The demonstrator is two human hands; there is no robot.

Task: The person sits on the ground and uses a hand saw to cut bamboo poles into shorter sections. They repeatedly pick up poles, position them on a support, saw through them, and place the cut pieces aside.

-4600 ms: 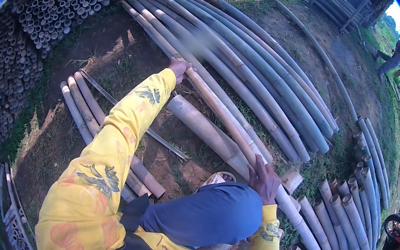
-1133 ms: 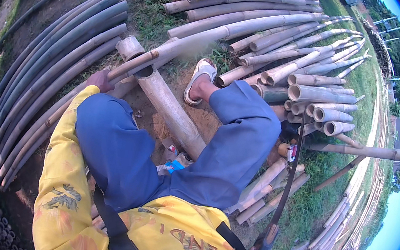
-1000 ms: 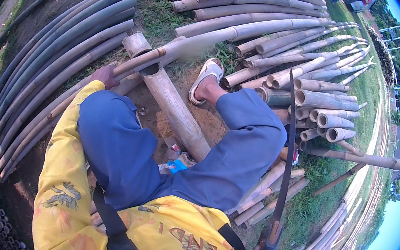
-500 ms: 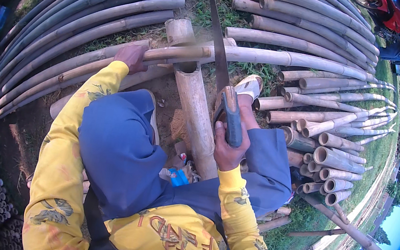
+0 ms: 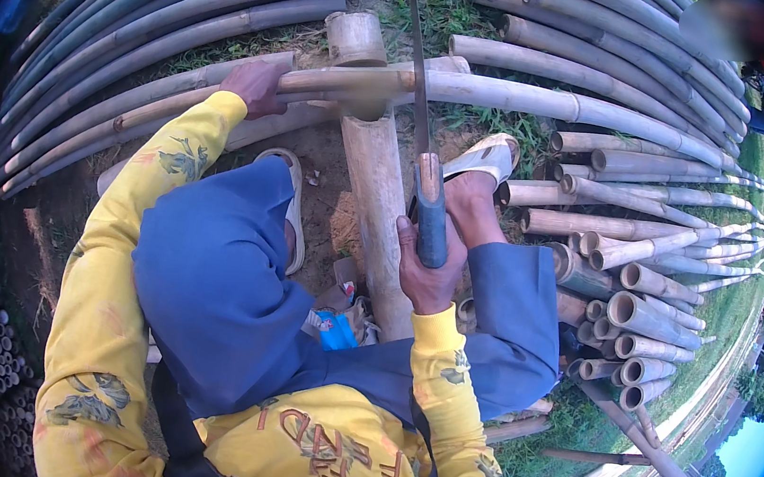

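Observation:
My left hand is wrapped round a long bamboo pole that runs from left to right in front of me. In my right hand is the dark handle of a handsaw, pointing away from me. Its long blade crosses the pole to the right of my left hand; a blur hides part of the pole there, so how deep any cut goes I cannot tell. Beneath the pole lies a thick bamboo trunk, running from between my legs toward the far side.
Bamboo poles lie stacked at the far left, with more poles at the far right. Cut ends of thick bamboo face me at right. Sandals are on my feet. A blue packet lies among litter between my legs.
The saw has shifted slightly left, and its blade now shows more edge-on. My left hand keeps its hold on the pole. The whole view has moved a little.

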